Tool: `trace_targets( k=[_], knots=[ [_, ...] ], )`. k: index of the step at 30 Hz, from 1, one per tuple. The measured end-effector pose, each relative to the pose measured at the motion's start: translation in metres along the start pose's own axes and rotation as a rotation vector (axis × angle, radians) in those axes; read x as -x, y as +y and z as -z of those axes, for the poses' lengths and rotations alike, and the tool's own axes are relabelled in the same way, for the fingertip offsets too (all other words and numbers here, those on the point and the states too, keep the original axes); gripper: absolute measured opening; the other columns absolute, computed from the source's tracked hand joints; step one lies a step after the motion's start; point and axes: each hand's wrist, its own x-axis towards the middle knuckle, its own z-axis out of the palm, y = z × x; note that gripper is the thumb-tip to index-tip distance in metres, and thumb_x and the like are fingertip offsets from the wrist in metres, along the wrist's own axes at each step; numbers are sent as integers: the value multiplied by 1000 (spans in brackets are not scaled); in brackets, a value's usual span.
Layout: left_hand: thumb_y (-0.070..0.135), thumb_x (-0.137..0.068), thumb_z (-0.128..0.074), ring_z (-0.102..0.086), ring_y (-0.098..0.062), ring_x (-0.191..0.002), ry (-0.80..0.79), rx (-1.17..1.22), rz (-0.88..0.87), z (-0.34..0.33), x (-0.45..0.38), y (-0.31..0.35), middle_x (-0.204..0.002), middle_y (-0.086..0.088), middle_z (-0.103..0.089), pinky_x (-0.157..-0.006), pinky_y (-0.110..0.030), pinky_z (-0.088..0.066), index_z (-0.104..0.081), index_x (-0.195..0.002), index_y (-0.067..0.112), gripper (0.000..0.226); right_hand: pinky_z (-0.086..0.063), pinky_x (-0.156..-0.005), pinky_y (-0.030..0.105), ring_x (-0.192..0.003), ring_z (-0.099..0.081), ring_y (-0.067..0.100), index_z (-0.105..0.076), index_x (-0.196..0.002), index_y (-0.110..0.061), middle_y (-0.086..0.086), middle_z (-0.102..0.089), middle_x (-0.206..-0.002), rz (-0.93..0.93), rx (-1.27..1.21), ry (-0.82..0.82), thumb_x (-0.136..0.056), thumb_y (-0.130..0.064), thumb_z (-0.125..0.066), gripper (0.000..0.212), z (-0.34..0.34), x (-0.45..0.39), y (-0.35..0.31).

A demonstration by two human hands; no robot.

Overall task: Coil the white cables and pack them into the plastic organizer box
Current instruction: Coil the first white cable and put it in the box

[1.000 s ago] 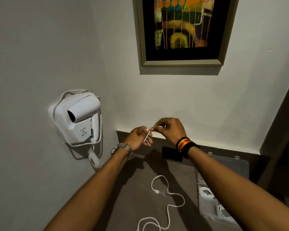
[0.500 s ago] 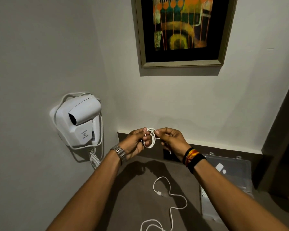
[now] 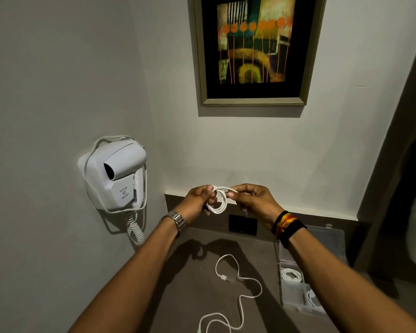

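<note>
Left hand [image 3: 198, 200] pinches a small white coil [image 3: 218, 200] of cable at about its 10 o'clock edge, thumb and fingers pressed together on the loops, a metal watch [image 3: 177, 219] on that wrist. Right hand [image 3: 255, 203] is pinched too, thumb and forefinger closed on the short free end that runs off the top of the coil toward 3 o'clock. Both hands are raised above the bench [image 3: 192, 280], close to the back wall, and the coil hangs between them with its ring facing the camera.

From the coil, the organizer box [image 3: 322, 255] lies toward 4 o'clock, down on the bench by the right forearm. Its clear lid stands open at the far side, and two wound white cables already sit in its compartments. The right hand is plainly the nearer one to it, and the right forearm already reaches over its near part.

I judge the last turn is nearly wound; the tail needs tucking, then the bundle goes down and right into a free compartment. Which compartment is free I cannot tell, since the arm hides part of the box.

A second white cable [image 3: 238, 289] lies loose on the bench at 6 o'clock from the hands, its long run heading from 12 to 6, not yet coiled.
</note>
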Motion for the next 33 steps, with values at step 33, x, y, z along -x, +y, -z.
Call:
trace_targets(
  k=[33],
  knots=[
    [31,-104,-42,-48,-13,-56,199,-28,77,-24,41,25,-69,-2,-57,-52,-24,-37,-59,-83,13,32,-64,-72,34,-77,-72,23,-68,-121,2,16,-73,-89,-278,-168,-155,-78,-3,-85,46,-33,52,-5]
  ],
)
